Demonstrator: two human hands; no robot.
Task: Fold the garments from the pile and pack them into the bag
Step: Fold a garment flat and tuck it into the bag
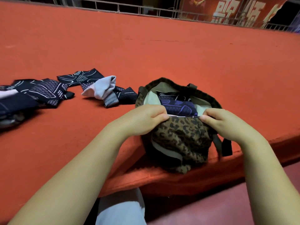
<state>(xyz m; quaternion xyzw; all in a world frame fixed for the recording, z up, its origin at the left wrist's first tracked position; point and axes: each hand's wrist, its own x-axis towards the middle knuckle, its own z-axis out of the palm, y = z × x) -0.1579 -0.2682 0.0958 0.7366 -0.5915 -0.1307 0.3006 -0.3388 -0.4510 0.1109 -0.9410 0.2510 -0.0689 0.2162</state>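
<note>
A leopard-print bag (180,135) stands open at the near edge of the red surface. Inside it lies a folded dark navy garment with purple line patterns (177,106). My left hand (146,116) pinches the bag's near rim on the left side. My right hand (224,122) pinches the same rim on the right. To the left on the surface lies the pile: several dark patterned socks (43,91), another dark patterned one (81,77), and a light grey garment (102,88).
The red carpeted surface (162,54) stretches far back to a metal railing (129,7) with a red banner (235,10). The bag's dark strap (226,146) hangs near the front edge. My light trouser leg (120,210) shows below.
</note>
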